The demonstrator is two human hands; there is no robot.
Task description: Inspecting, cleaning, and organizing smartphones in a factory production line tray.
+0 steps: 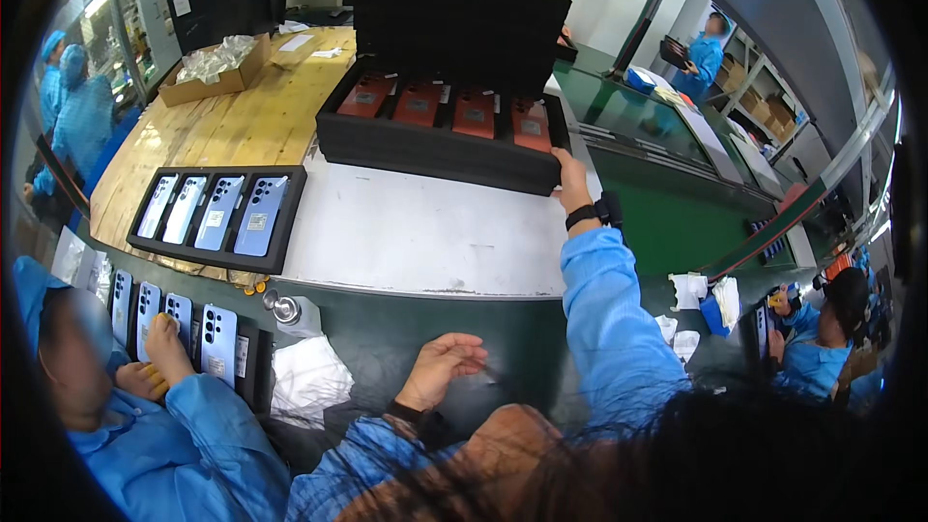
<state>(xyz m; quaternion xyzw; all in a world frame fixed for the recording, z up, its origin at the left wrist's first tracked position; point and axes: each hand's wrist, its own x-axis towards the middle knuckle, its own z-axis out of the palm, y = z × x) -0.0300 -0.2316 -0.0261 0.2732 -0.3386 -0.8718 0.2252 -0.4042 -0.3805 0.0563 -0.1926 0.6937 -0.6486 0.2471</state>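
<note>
Now right fingers [561,157] clamped on tray [435,157], 4 red phones [417,104] inside; left fingers [462,349] apart.

This looks like a workshop in a factory where people work with phones. Red phones [418,103] and blue phones [220,215] sit in neat rows in black trays [425,156]. Many people wear the same blue coats [87,121], and some have blue caps [72,60]. There is a long green tabletop [662,208], and brown boxes [770,114] sit on shelves.
</note>
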